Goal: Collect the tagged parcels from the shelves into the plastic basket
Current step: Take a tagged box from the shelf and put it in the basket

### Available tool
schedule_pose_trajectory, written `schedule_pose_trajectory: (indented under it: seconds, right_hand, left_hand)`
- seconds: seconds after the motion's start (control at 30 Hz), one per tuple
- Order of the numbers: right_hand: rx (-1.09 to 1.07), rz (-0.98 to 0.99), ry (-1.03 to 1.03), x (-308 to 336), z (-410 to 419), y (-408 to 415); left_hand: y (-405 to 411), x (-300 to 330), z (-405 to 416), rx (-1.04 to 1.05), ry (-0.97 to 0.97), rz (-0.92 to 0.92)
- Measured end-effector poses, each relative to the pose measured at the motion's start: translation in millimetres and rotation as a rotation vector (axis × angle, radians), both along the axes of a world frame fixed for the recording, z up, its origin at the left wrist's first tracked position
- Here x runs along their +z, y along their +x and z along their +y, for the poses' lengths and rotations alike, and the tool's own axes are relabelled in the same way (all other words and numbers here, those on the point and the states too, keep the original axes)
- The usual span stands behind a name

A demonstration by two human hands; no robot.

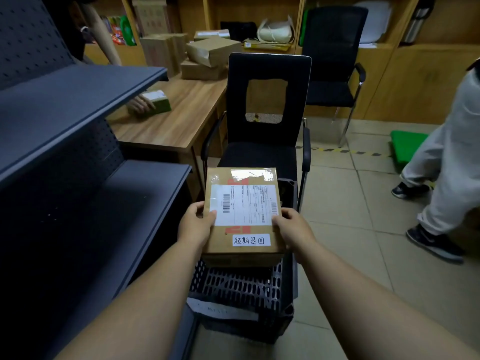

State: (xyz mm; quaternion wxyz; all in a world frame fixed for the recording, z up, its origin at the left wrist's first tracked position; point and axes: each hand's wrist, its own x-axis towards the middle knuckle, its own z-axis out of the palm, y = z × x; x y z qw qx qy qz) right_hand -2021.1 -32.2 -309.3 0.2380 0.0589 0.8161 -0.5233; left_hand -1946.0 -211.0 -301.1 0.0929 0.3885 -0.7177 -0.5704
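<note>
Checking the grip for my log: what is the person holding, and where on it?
A cardboard parcel, with the left hand and right hand gripping its side edges.

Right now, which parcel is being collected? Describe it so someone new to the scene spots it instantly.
Start at the black plastic basket on the floor between the grey shelving and the black chair. Held just above it by both hands, left hand and right hand, is a brown cardboard parcel. Unlike the boxes on the wooden desk, it bears a white handwritten tag below its shipping label.
</note>
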Motion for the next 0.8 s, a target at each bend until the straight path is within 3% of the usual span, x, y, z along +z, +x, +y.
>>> schedule_pose_trajectory:
  seconds: [0.47, 0.8]
  right_hand:
    - [0.098, -0.115, 0.000, -33, -46, -42]
    - [0.033, -0.157, 0.031, -54, -47, -37]
  left_hand:
    - [-30, -31, -47, 0.060, 0.039, -0.073]
    - [-40, -56, -55, -0.032, 0.034, -0.147]
